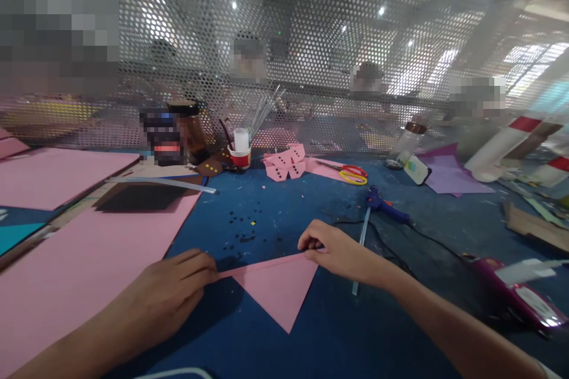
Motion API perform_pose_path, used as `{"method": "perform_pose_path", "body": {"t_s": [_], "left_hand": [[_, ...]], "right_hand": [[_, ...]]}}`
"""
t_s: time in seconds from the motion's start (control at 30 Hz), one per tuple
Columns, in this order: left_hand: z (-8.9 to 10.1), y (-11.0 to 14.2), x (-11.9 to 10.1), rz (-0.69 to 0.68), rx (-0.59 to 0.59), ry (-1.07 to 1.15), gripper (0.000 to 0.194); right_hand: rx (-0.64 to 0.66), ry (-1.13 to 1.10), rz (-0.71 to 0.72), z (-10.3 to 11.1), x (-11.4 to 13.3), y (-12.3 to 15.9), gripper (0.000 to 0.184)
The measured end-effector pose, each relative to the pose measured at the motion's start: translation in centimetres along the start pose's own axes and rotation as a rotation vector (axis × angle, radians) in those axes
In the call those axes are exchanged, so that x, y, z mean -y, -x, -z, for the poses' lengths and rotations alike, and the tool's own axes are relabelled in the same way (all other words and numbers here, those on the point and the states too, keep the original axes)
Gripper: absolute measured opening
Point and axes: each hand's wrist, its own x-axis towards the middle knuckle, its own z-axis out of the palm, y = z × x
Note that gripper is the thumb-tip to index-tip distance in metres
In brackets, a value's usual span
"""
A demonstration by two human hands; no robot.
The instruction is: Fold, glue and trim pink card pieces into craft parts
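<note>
A pink paper triangle (pixel 282 290) lies over the blue tabletop, its long folded edge away from me and one point toward me. My left hand (pixel 182 284) pinches the left end of that folded strip. At the strip's right end, my right hand (pixel 326 249) grips the edge between thumb and curled fingers. Small black paper bits (pixel 242 237) are scattered just beyond the triangle. Further back sits a folded pink paper piece (pixel 284 163) with black squares on it.
Large pink sheets (pixel 111 249) cover the left side. Scissors (pixel 353 174) with red and yellow handles lie at the back. To the right are a blue glue gun (pixel 384 204), a glue stick (pixel 362 249) and a magenta device (pixel 518 290). A perforated metal screen (pixel 311 41) stands behind.
</note>
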Motion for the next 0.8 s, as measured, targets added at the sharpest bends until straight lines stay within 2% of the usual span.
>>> {"method": "perform_pose_path", "body": {"t_s": [0.13,0.4,0.57,0.8], "left_hand": [[-0.4,0.4,0.2,0.053,0.096,0.076,0.03],[-1.2,-0.3,-0.1,0.282,0.055,0.192,0.024],[-0.9,-2.7,-1.1,0.423,0.094,0.336,0.025],[-0.1,-7.0,-2.5,0.522,0.334,0.431,0.026]], "right_hand": [[0.005,0.089,0.033,0.1,0.4,0.3,0.015],[0.001,0.139,0.046,0.2,0.8,0.2,0.014],[0.006,0.113,0.036,0.2,0.9,0.2,0.013],[-0.036,0.045,-0.022,0.0,0.6,0.2,0.011]]}}
